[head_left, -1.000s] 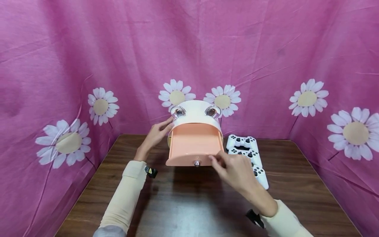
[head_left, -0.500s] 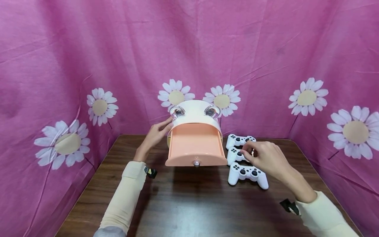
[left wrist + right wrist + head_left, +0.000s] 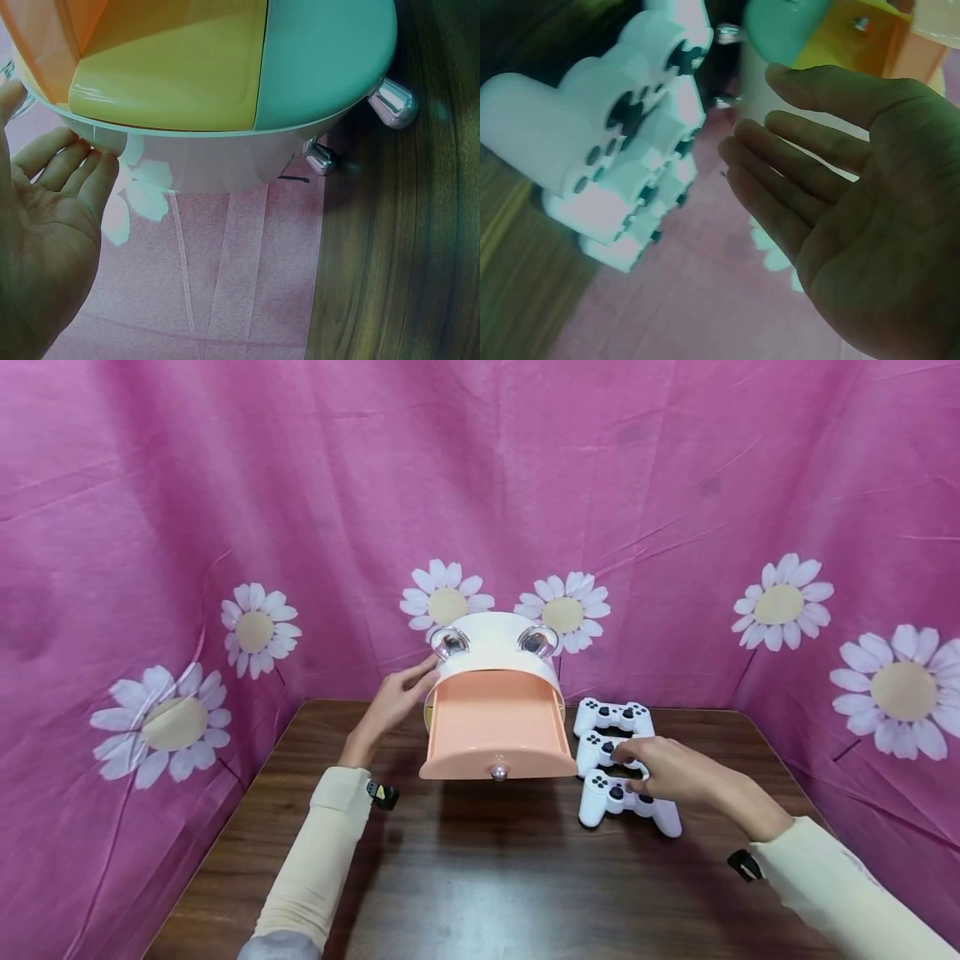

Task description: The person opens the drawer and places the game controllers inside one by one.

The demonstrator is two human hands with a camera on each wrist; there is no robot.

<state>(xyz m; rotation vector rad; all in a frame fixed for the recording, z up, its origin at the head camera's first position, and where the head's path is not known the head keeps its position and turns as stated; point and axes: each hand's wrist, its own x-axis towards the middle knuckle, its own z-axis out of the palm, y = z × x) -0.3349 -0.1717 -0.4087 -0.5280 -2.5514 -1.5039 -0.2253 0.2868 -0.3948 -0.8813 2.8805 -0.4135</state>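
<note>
A white rounded box (image 3: 495, 643) with two shiny eye-like rings stands at the far middle of the table. Its peach drawer (image 3: 498, 718) is pulled out, with a small silver knob on the front. My left hand (image 3: 390, 703) rests its fingertips against the box's left side. In the left wrist view, that hand's extended fingers (image 3: 79, 169) touch the white shell below the orange drawer. My right hand (image 3: 678, 768) is over the front game controller (image 3: 595, 797) and middle game controller (image 3: 588, 752). Its fingers are spread and grip nothing in the right wrist view.
Behind those two lies another white game controller (image 3: 611, 714), all in a row right of the drawer. Yellow drawer (image 3: 172, 67) and teal drawer (image 3: 330, 60) fronts show on the box. A pink daisy curtain (image 3: 637, 510) surrounds the wooden table (image 3: 465, 877).
My right hand has left the drawer's front and moved right to the game controllers, then lowered slightly over them. The left hand stays at the box; the drawer remains pulled out.
</note>
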